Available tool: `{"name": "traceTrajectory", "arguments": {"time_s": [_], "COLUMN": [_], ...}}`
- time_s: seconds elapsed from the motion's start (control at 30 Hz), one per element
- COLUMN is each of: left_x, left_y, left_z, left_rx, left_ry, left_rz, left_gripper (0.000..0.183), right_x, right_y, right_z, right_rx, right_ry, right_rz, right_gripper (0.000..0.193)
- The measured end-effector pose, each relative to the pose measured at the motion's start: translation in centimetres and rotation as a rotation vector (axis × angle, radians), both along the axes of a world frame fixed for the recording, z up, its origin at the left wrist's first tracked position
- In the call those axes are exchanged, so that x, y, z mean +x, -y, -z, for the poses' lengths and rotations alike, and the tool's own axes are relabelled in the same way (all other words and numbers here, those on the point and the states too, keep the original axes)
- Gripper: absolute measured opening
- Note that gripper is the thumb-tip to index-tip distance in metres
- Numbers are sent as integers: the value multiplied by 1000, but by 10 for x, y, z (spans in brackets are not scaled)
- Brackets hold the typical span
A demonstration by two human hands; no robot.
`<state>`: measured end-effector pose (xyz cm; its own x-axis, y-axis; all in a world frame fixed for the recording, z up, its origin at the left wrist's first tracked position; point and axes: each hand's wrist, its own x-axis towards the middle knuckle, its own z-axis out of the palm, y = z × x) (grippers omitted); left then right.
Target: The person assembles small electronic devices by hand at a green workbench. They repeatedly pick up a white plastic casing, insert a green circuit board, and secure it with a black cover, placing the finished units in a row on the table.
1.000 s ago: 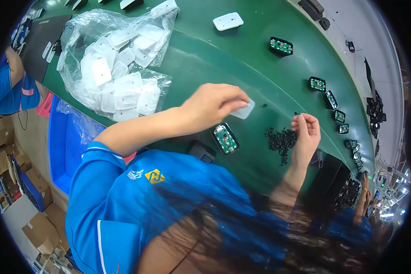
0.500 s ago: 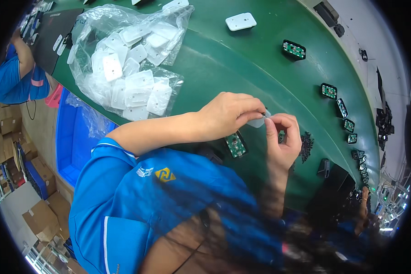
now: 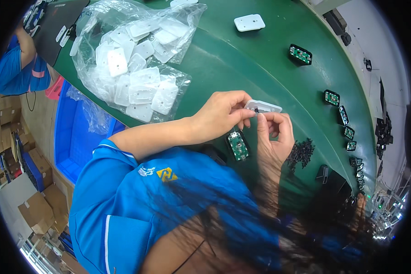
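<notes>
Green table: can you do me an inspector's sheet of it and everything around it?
Surface: green table, glossy.
Job's things: white cover; small dark part in front of it, contact unclear.
Clutter: clear bag of white covers; pile of small black pieces; open cases with green boards, one near the left hand, others along the right.
Hands: left hand pinches the white cover; right hand is at the small dark part, grip unclear.
Cables: thin dark loop, possibly a cable, near a co-worker.
Surroundings: blue bin, cardboard boxes.
</notes>
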<state>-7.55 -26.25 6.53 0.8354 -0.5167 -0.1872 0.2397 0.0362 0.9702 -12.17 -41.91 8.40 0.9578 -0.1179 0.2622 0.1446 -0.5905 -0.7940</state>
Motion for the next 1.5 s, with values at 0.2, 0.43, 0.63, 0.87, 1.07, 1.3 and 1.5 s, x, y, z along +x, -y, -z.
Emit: {"name": "traceTrajectory", "arguments": {"time_s": [0.2,0.43,0.63,0.87,1.07,1.3,1.5], "left_x": [-5,-5,-6,-6,5,70,88], "left_y": [7,5,0,-1,-7,-3,4], "left_z": [7,5,-2,3,9,25,33], "left_rx": [72,7,-44,78,-117,437,703], "left_ry": [568,358,61,245,4,497,829], "left_rz": [-174,-149,6,-24,-35,23,164], "left_gripper": [7,10,10,14,15,11,15], "right_x": [-5,-7,-3,6,10,67,169], "right_y": [-16,2,19,21,21,51,117], "right_z": [6,13,8,4,24,34,55], "right_rx": [386,235,146,441,745,-36,-841], "right_ry": [-69,41,-146,-401,-407,0,327], "right_rz": [150,50,0,-76,-30,-8,-47], "right_gripper": [10,17,44,21,18,25,56]}}
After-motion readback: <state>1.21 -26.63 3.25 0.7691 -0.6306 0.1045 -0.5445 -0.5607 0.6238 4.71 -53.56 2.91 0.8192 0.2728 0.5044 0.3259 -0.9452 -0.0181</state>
